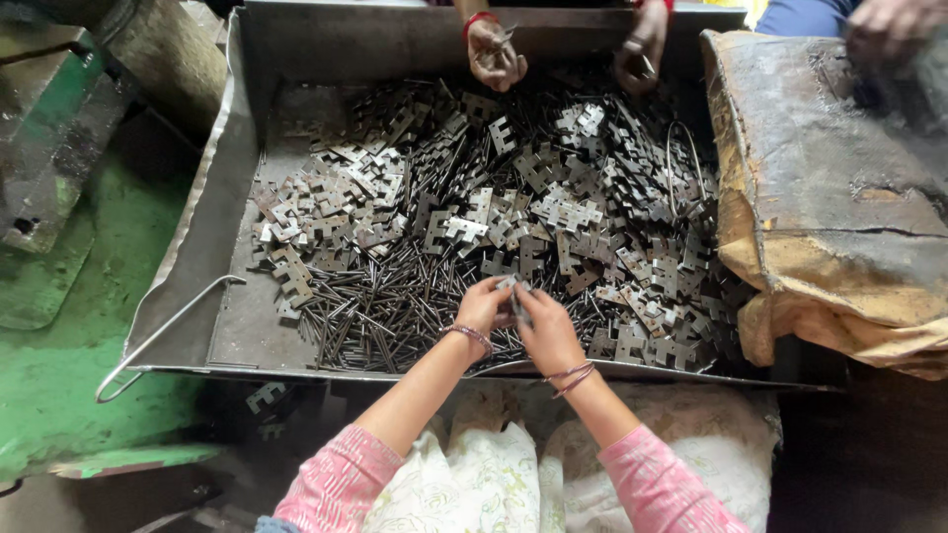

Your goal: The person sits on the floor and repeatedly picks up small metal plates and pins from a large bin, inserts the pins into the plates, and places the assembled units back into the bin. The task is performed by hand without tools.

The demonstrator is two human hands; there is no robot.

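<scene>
Head view: a metal tray [232,188] holds piled notched plates [464,212] and thin pins [380,306]; a co-worker's hands [494,57] work at the far rim, a worn sack [829,197] lies right. At the near edge, left hand [484,306] and right hand [546,331] meet, fingertips pinched on a small metal piece [513,296]; its long axis cannot be determined.

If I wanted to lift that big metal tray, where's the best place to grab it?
Probably by the wire loop handle at the metal tray's left end, reaching from the left. It stands clear of the wall, leaving room for fingers; the sloped sheet rims look thin, and the notched plates and pins look heavy.
</scene>
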